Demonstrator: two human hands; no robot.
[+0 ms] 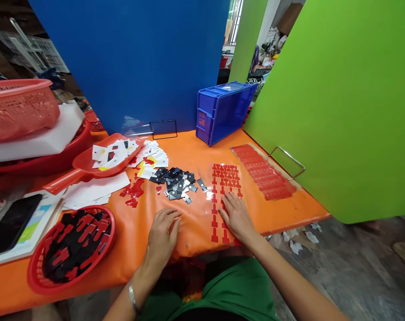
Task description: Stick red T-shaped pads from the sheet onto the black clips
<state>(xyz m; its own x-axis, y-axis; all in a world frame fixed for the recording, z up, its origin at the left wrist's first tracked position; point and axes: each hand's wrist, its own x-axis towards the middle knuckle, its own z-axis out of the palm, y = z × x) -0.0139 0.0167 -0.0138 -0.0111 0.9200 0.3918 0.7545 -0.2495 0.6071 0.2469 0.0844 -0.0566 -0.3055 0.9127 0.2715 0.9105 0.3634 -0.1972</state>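
My left hand (163, 233) rests palm down on the orange table (196, 151), fingers together, holding nothing. My right hand (235, 214) lies flat on a clear sheet of red T-shaped stickers (222, 178), fingertips among the stickers. A pile of small black and silver plates (177, 180) sits just beyond both hands. Loose red sticker pieces (133, 191) lie to the left of that pile. Whether a finger pinches a sticker cannot be made out.
A second sheet of red stickers (264, 171) lies at the right. A round red basket of black-and-red parts (73, 243) sits near left. Behind are a red scoop with white cards (102, 160), a blue bin (222, 109), blue and green partitions, and a phone (8, 223) far left.
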